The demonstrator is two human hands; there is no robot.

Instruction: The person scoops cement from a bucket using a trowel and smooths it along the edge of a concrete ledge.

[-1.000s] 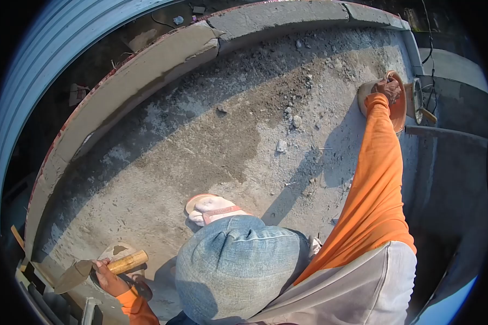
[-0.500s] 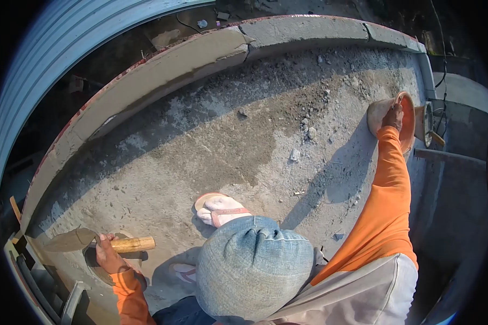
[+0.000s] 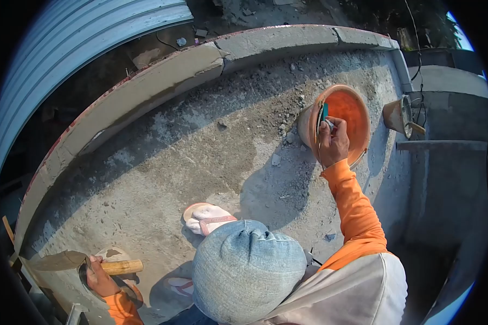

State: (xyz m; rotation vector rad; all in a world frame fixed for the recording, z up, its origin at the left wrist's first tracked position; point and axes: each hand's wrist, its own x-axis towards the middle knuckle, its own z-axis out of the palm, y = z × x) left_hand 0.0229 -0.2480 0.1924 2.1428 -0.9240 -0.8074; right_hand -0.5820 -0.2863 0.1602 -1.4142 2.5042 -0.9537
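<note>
My left hand (image 3: 100,277), at the lower left, is closed around a trowel with a wooden handle (image 3: 123,267). Its flat blade (image 3: 59,261) points left and looks coated in grey mortar. Close by, a pale round container (image 3: 114,252) is partly hidden by the hand and handle. On the right, my right hand (image 3: 335,142) is closed on the wire handle of an orange bucket (image 3: 358,124), at its left side. The bucket leans over, its mouth facing me and to the right, and its inside shows no contents. A teal piece (image 3: 324,112) shows beside my fingers.
A curved low concrete wall (image 3: 276,44) borders the rough floor. Rubble (image 3: 290,137) lies left of the bucket. A smaller bucket (image 3: 397,116) with a wooden handle sticking out stands at the right. My sandalled foot (image 3: 209,218) is at centre. Corrugated metal (image 3: 92,49) rises upper left.
My right hand has brought the orange bucket left, away from the smaller bucket, and turned its mouth more into view. My left hand with the trowel has shifted slightly down and left.
</note>
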